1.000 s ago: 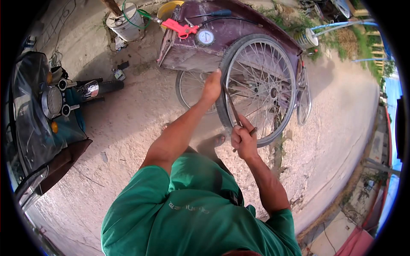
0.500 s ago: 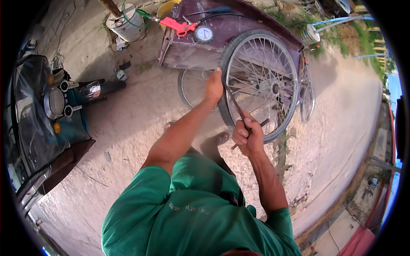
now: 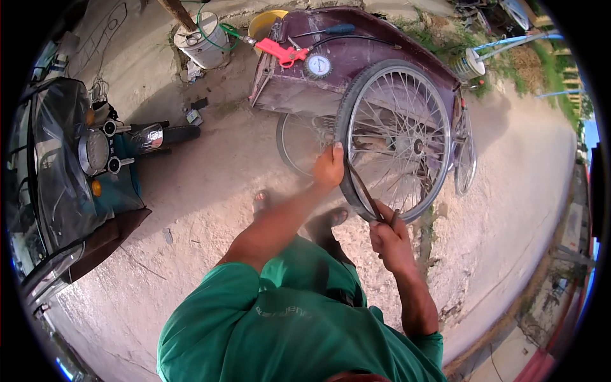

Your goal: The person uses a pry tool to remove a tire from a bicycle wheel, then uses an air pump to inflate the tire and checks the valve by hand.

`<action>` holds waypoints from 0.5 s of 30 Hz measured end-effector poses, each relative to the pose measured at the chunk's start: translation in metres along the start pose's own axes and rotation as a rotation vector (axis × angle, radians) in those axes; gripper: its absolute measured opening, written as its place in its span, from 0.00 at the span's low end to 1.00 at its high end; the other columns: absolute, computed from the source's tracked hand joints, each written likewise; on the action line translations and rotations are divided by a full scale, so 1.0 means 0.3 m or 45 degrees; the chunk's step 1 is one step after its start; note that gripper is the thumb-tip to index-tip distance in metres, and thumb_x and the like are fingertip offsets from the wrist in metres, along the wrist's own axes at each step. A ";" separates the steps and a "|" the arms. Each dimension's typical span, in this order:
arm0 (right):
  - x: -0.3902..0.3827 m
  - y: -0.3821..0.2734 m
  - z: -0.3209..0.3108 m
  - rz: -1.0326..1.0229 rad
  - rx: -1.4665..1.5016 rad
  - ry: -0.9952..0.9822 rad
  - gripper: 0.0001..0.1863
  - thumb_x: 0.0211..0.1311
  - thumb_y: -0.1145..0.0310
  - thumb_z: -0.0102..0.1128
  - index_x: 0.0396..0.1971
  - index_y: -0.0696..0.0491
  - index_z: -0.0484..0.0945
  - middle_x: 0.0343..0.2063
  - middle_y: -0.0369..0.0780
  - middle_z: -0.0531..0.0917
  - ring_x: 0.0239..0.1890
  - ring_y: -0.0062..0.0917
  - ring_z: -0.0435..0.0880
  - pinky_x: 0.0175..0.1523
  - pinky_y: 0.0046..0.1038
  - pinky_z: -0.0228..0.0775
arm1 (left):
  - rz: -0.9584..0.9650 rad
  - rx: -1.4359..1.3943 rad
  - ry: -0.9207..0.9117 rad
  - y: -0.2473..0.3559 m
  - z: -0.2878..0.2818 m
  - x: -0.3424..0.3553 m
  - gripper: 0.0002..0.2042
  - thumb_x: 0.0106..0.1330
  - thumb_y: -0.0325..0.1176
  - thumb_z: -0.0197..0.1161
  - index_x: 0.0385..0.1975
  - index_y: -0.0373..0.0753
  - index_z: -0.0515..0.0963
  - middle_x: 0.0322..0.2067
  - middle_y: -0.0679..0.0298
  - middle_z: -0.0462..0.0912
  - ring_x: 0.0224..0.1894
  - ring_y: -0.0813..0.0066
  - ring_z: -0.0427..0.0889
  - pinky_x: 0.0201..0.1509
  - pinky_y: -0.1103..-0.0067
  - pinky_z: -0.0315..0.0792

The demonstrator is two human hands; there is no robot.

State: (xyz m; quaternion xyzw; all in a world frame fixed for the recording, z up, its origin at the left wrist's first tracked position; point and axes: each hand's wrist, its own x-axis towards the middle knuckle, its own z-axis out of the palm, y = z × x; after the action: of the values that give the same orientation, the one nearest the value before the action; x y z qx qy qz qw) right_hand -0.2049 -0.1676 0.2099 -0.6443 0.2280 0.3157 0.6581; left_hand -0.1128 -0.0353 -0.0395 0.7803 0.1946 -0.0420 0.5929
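Note:
A spoked bicycle wheel [image 3: 418, 146] with a black tyre [image 3: 344, 121] stands upright before me, against a purple metal cart [image 3: 305, 97]. My left hand [image 3: 328, 168] is closed round the tyre's left side, thumb up near the rim. In my right hand [image 3: 391, 243], a dark metal tyre lever [image 3: 364, 191] is gripped at the wheel's lower edge. The lever slants up left along the rim, its far end close to my left hand. A second short dark bar end shows by my right fingers; whether it is a separate piece I cannot tell.
On the cart lie a pinkish-red tyre inflator [image 3: 280, 53] with a round gauge [image 3: 317, 65] and a blue-handled screwdriver [image 3: 340, 29]. White bucket [image 3: 205, 49] and yellow bucket [image 3: 267, 23] stand behind. A motorcycle [image 3: 95, 153] is parked at left; another white bucket [image 3: 468, 63] stands far right.
My left hand has slid down along the tyre. My right hand has moved down and nearer to me with the lever. The whole view has shifted slightly.

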 end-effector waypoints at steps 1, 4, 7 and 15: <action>-0.006 0.053 -0.002 -0.057 0.020 0.072 0.30 0.68 0.73 0.53 0.71 0.58 0.67 0.25 0.27 0.71 0.23 0.09 0.65 0.27 0.16 0.55 | -0.030 -0.015 -0.003 -0.001 0.009 -0.021 0.30 0.79 0.57 0.40 0.47 0.34 0.80 0.41 0.36 0.83 0.49 0.31 0.80 0.52 0.49 0.71; -0.070 0.014 0.001 -0.003 -0.144 0.108 0.32 0.67 0.74 0.52 0.72 0.57 0.66 0.23 0.27 0.70 0.22 0.09 0.64 0.28 0.17 0.54 | -0.015 -0.121 0.064 -0.016 0.043 -0.051 0.30 0.79 0.58 0.40 0.47 0.33 0.79 0.42 0.36 0.83 0.50 0.31 0.80 0.53 0.50 0.71; -0.199 -0.094 -0.097 -0.057 0.095 -0.105 0.36 0.62 0.74 0.54 0.73 0.61 0.66 0.17 0.28 0.66 0.18 0.10 0.61 0.25 0.19 0.51 | -0.057 -0.303 0.075 -0.092 0.084 0.060 0.31 0.79 0.59 0.41 0.46 0.32 0.79 0.43 0.36 0.83 0.51 0.32 0.79 0.54 0.52 0.70; -0.227 -0.005 -0.270 -0.300 0.281 -0.085 0.41 0.59 0.66 0.60 0.74 0.62 0.63 0.17 0.29 0.66 0.17 0.12 0.61 0.23 0.19 0.49 | -0.004 -0.055 -0.022 0.157 0.026 0.263 0.35 0.78 0.60 0.42 0.47 0.25 0.79 0.43 0.35 0.83 0.48 0.37 0.82 0.55 0.56 0.70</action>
State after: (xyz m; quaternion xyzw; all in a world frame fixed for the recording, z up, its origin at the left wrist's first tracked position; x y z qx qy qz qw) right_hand -0.2427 -0.2563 0.2538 -0.5796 0.1622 0.2304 0.7646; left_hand -0.0222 -0.0330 -0.0223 0.7665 0.1915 -0.0454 0.6113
